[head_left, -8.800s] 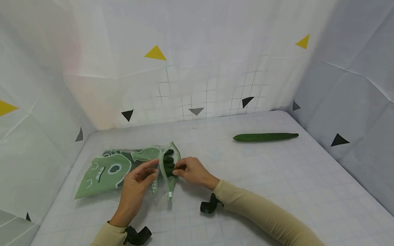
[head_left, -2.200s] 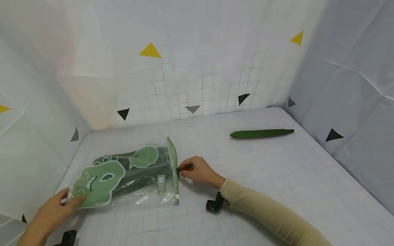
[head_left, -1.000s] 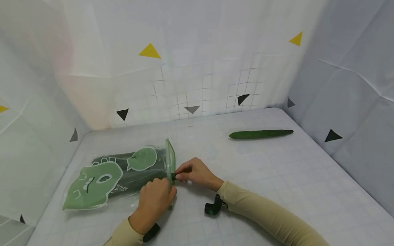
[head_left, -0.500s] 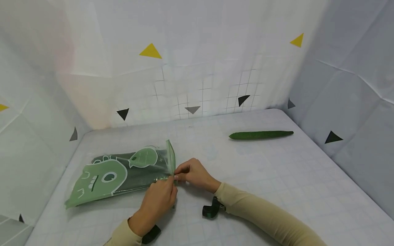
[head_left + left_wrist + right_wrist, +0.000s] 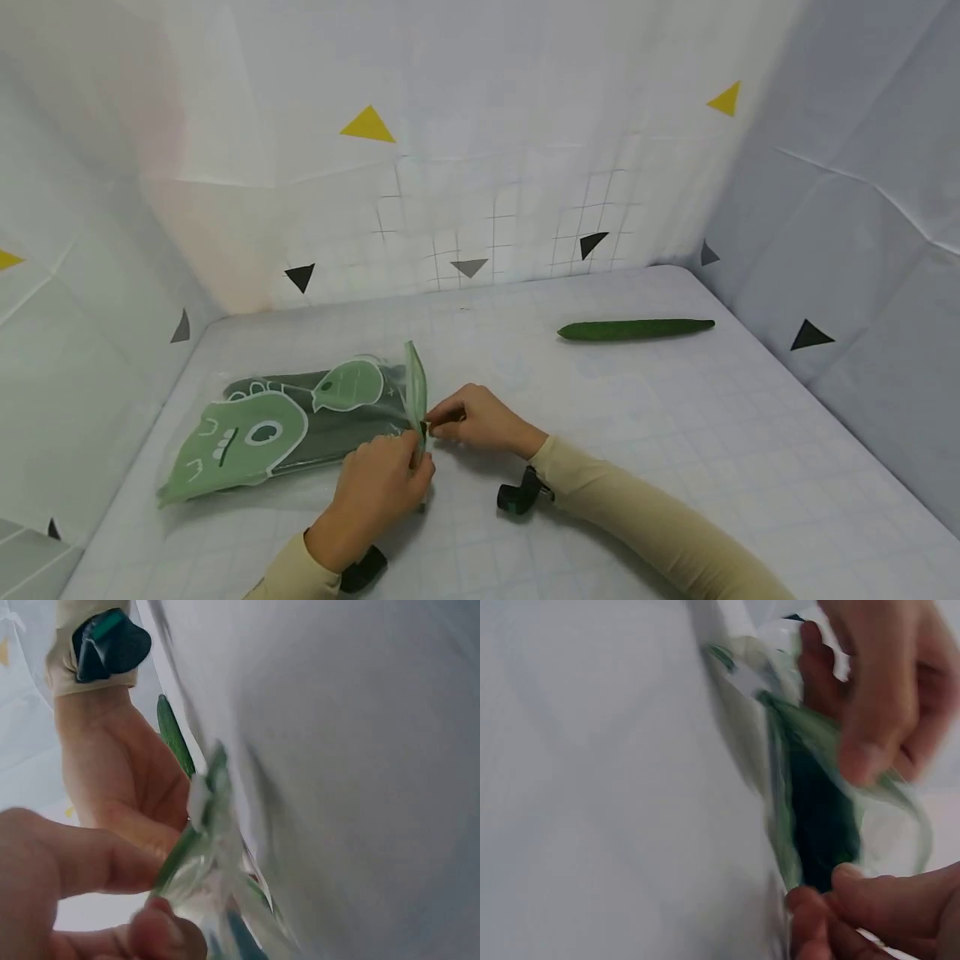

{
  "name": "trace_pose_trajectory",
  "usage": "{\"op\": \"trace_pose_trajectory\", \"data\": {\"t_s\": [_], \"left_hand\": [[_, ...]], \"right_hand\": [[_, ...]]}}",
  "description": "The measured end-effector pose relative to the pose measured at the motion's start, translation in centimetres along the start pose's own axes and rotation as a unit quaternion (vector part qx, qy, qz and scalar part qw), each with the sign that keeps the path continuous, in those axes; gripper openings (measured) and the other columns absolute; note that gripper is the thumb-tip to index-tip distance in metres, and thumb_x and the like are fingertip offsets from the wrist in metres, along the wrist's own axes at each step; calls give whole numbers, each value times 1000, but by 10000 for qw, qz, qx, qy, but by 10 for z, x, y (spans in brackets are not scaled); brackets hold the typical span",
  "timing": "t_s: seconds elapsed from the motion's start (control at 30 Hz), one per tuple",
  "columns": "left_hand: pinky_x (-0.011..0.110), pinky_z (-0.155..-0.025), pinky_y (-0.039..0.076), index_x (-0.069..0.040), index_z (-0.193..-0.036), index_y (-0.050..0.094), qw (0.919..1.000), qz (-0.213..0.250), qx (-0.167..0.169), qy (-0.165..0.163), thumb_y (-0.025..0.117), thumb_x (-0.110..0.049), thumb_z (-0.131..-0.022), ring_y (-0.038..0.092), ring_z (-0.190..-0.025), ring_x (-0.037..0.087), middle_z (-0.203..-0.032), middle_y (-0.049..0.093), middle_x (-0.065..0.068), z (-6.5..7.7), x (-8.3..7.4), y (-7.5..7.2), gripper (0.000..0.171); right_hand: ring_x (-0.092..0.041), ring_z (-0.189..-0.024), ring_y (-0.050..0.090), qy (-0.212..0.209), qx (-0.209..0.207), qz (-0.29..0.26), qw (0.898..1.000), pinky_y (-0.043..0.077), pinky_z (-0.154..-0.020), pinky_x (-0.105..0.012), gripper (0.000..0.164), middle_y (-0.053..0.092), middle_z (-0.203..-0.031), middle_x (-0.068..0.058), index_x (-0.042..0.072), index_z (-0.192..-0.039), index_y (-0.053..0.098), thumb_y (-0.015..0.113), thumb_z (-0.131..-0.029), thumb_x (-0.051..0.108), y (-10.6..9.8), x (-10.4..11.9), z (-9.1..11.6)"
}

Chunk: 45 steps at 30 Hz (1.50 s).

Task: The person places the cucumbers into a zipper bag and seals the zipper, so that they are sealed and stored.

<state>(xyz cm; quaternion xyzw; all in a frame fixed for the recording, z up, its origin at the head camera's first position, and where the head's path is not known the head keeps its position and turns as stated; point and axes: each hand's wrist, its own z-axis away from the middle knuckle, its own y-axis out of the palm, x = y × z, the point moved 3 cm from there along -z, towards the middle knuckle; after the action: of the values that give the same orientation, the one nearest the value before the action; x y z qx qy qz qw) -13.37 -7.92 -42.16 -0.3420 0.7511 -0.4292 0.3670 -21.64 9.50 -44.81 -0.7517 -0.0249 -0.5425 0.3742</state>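
A clear zip bag (image 5: 330,429) with a green cartoon print lies on its side at the left of the head view, its mouth facing right. Dark green cucumbers show through the plastic. With thumb and fingers, my left hand (image 5: 378,487) grips the green zip rim (image 5: 802,720) near the bag's front corner. My right hand (image 5: 480,423) is at the mouth, pinching the end of a dark cucumber (image 5: 821,817) there. Between the two hands the mouth gapes, as the right wrist view shows. Most of that cucumber is hidden inside the bag.
One loose cucumber (image 5: 636,331) lies at the back right of the white table (image 5: 637,433). White sheets (image 5: 465,125) with yellow and dark triangles stand behind and on both sides. A black wrist camera (image 5: 517,496) is on the right wrist.
My left hand has gone from the bag's far-left end to its mouth and grips the rim. The bag's opening, gaping at first, narrowed and now gapes by my hands. My right hand stays there.
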Motion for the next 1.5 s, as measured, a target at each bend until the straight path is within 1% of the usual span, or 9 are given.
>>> {"op": "trace_pose_trajectory", "data": {"t_s": [0.1,0.23,0.33,0.47,0.57,0.7,1.0,1.3,1.5], "left_hand": [[29,-39,27,-22,-66,43,9997,109,133,-198,74,-17,-92,33,-43,10,-52,33,-8,2,1,-4,40],[30,-40,31,-22,-67,46,9987,2,323,-393,77,-27,-93,37,-44,10,-54,37,-7,3,1,-4,41],[31,-40,32,-21,-67,48,9978,5,442,-496,76,-23,-92,38,-45,11,-54,39,-7,3,1,-5,38],[29,-41,27,-21,-64,44,9984,110,176,-518,70,-9,-86,33,-45,10,-53,35,-9,4,2,-8,36],[27,-42,23,-22,-63,40,9984,173,-157,-509,69,-8,-85,27,-45,7,-51,30,-10,6,5,-12,39],[25,-42,23,-22,-64,41,9978,335,-355,-441,70,-6,-86,26,-45,4,-51,30,-12,6,7,-16,39],[27,-43,30,-23,-67,47,9974,550,-188,-435,71,-9,-90,33,-45,4,-54,38,-15,7,6,-16,36],[26,-44,30,-23,-68,48,9977,581,-58,-346,72,-8,-90,33,-45,4,-54,38,-16,7,5,-18,36],[26,-43,30,-23,-69,49,9971,638,-94,-399,71,-8,-92,33,-45,3,-54,38,-16,8,6,-19,35]], "right_hand": [[-10,-90,70,-40,-36,333,9994,57,-79,-29,24,77,-101,0,0,-121,76,73,-98,6,-20,-6,5],[-15,-90,69,91,-592,1089,9923,57,-81,-33,23,75,-102,-1,1,-119,76,73,-98,9,-64,-20,18],[-20,-93,69,290,-1158,1645,9791,57,-81,-38,23,75,-105,-4,1,-119,76,74,-98,9,-104,-36,30],[-32,-106,67,605,-1763,2304,9551,54,-89,-49,27,73,-115,-14,-2,-123,74,73,-97,6,-159,-59,46],[-42,-122,57,925,-1783,2804,9386,46,-100,-58,34,67,-129,-22,-4,-129,69,70,-96,1,-197,-76,58],[-48,-137,42,1453,-1343,3244,9250,35,-110,-63,47,55,-144,-27,-5,-141,60,61,-94,-3,-232,-100,75],[-53,-135,43,1801,-625,3134,9303,33,-110,-67,54,53,-143,-32,-8,-145,54,69,-95,6,-267,-129,103],[-49,-137,43,1939,-1120,2518,9415,31,-111,-66,51,55,-143,-28,3,-143,61,77,-95,9,-270,-145,117],[-51,-139,38,1951,-1057,2650,9384,33,-109,-68,60,52,-147,-29,2,-149,55,74,-92,0,-290,-145,128]]}}
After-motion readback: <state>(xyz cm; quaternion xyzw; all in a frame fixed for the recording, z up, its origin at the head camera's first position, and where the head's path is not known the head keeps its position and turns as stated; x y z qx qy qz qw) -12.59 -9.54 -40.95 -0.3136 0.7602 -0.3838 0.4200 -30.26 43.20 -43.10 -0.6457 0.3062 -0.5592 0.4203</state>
